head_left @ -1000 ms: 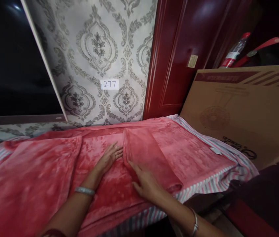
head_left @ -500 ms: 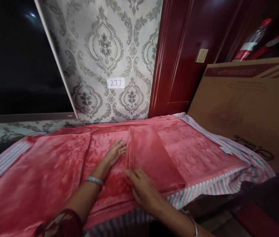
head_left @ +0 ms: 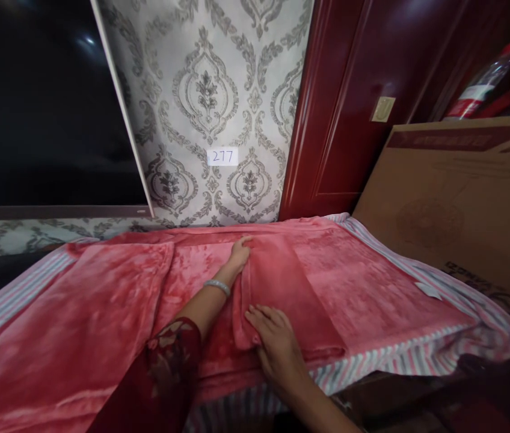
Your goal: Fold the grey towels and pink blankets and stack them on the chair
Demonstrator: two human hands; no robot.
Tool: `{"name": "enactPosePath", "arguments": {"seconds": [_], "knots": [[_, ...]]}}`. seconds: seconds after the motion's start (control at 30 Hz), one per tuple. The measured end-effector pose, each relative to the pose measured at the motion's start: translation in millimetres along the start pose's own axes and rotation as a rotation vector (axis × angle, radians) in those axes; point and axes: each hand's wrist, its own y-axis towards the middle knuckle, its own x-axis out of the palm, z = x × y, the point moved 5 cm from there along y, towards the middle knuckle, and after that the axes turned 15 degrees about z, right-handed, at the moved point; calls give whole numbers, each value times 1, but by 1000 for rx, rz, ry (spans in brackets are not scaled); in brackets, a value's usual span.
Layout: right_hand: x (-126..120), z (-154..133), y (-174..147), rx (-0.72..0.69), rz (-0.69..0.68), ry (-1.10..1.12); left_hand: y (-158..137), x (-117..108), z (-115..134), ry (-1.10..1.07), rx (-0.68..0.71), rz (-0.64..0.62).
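Observation:
A pinkish-red plush blanket (head_left: 354, 270) lies spread out, with a smooth folded section (head_left: 288, 282) across its middle. My left hand (head_left: 240, 252) reaches to the far end of that section's left edge, fingers closed on the fabric. Nearer to me, my right hand (head_left: 277, 343) bends its fingers over the near left corner of the same section, gripping the edge; its thumb is partly hidden. Another red plush layer (head_left: 101, 300) lies at the left, its right edge turned toward the middle.
A striped cloth (head_left: 372, 359) shows beneath the blanket along its borders. A large dark screen (head_left: 47, 114) stands back left. On the right are a cardboard box (head_left: 453, 180) and a red-capped bottle (head_left: 480, 90). Behind are patterned wallpaper, a "277" label (head_left: 222, 156) and a dark red door (head_left: 340, 120).
My left hand has moved right and away from me onto the folded section's far edge. My right hand has closed on its near corner. The view has shifted slightly left.

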Motion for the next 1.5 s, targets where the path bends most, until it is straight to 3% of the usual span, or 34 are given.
{"name": "enactPosePath", "arguments": {"seconds": [0.07, 0.23, 0.33, 0.63, 0.77, 0.93, 1.17, 1.5], "knots": [[-2, -9, 5, -56, 21, 16, 8, -16, 0, 43, -1, 63], [30, -27, -6, -68, -230, 64, 5, -73, -10, 144, -31, 164], [44, -28, -14, -43, -276, 44, -2, -89, -17, 156, -28, 151], [42, -23, -14, -15, -316, 79, 20, -75, -13, 226, -10, 87], [33, -27, -3, -25, -244, 120, 27, -73, -9, 337, 46, 106], [27, -55, 19, -201, -144, 140, 38, -96, 14, 414, 173, 165], [68, -70, 1, -152, -293, 81, 31, -139, 7, 582, 183, 192], [67, -81, 7, -77, -346, 107, 20, -139, 6, 748, 157, 135]]}}
